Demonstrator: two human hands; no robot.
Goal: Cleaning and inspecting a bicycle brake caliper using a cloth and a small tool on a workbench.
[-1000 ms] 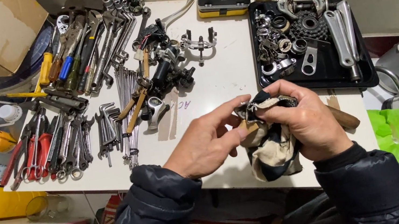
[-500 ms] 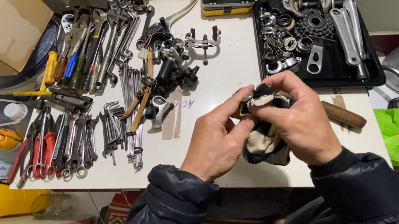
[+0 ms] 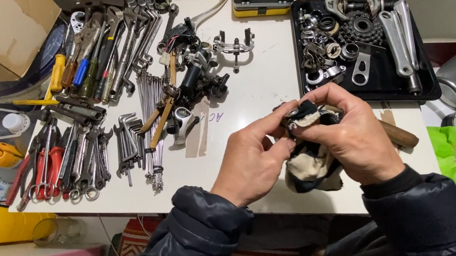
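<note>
Hands (image 3: 306,145) lower; parts-filled tray (image 3: 321,89)

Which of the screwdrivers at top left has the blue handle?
The middle screwdriver of the three lying side by side: the yellow-handled one is on its left and a brown-handled one between them. Neither hand touches it.

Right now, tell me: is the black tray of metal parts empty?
No, the black tray holds sprockets, rings and crank arms.
</note>
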